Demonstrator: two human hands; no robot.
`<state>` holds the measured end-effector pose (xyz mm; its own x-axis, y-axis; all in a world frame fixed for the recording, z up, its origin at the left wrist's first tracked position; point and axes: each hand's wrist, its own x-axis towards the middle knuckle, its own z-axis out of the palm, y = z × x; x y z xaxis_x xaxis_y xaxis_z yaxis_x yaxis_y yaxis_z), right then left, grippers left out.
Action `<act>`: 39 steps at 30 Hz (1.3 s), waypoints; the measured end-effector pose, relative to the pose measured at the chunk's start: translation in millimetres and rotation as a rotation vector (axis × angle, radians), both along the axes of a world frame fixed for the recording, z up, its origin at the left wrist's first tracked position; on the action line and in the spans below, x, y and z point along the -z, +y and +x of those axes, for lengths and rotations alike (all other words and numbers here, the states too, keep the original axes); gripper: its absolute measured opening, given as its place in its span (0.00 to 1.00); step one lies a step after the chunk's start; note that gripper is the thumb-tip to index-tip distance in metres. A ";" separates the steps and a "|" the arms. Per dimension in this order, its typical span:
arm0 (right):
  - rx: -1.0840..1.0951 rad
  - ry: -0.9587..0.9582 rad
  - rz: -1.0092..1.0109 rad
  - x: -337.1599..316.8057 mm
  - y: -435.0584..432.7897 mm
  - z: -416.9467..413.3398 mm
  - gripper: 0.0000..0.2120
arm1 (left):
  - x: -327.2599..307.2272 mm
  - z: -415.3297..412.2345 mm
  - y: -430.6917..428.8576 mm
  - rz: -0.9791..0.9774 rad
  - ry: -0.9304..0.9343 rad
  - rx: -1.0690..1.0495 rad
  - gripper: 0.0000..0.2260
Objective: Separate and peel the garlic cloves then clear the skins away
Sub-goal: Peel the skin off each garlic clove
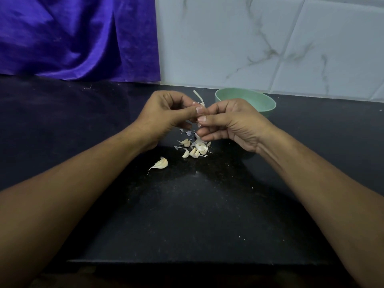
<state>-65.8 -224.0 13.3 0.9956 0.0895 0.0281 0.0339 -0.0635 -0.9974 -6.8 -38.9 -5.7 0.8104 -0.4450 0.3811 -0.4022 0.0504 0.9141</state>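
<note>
You are partway through: at mid-frame your left hand (166,114) and right hand (234,123) pinch the garlic stalk (199,99) between curled fingertips, while separated cloves (195,149) just below look unpeeled and skin flakes (188,133) lie uncleared.

No readable text, labels, brands or numbers anywhere in view.
</note>
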 end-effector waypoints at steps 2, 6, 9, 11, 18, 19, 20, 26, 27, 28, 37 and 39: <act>-0.030 0.034 0.024 0.0 -0.8 -0.2 0.10 | -0.2 0.3 0.7 -0.005 -0.001 0.021 0.06; -0.067 0.097 0.085 -0.8 -1.9 -0.8 0.07 | -0.4 0.5 0.5 -0.009 -0.005 0.048 0.05; -0.077 0.127 0.149 -1.3 -2.4 -0.4 0.02 | -0.5 0.0 -0.6 -0.053 0.028 0.050 0.05; -0.086 0.140 0.181 -1.0 -2.3 0.0 0.02 | 0.3 0.1 -1.3 -0.062 0.042 0.047 0.06; -0.048 0.093 0.147 -0.8 -6.1 4.6 0.05 | 1.5 4.7 1.6 0.000 0.028 0.022 0.06; -0.038 0.083 0.121 -0.3 -5.6 4.9 0.06 | 1.6 4.8 1.7 0.010 0.028 0.019 0.07; -0.031 0.077 0.097 0.9 -4.9 5.3 0.05 | 2.0 5.0 1.6 0.020 0.031 0.016 0.07; 0.003 0.054 -0.001 4.2 -5.0 5.7 0.05 | 2.4 6.7 1.9 0.131 0.052 -0.004 0.03; 0.015 0.050 -0.004 3.9 -5.5 5.8 0.06 | 2.4 7.5 2.9 0.154 0.045 -0.010 0.02; 0.028 0.044 -0.009 4.0 -5.6 6.0 0.06 | 2.6 8.4 3.9 0.176 0.036 -0.016 0.02; 0.098 -0.066 -0.185 10.2 -3.5 7.6 0.06 | 6.9 10.8 5.9 0.343 -0.263 -0.125 0.07; 0.099 -0.096 -0.230 11.7 -2.5 8.7 0.07 | 5.4 11.9 7.1 0.409 -0.374 -0.174 0.08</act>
<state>-57.1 -226.5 1.6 0.9936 0.0067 0.1126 0.1095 -0.2959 -0.9489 5.1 -31.8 -11.0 0.7281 -0.4886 0.4808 -0.6725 -0.3730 0.6393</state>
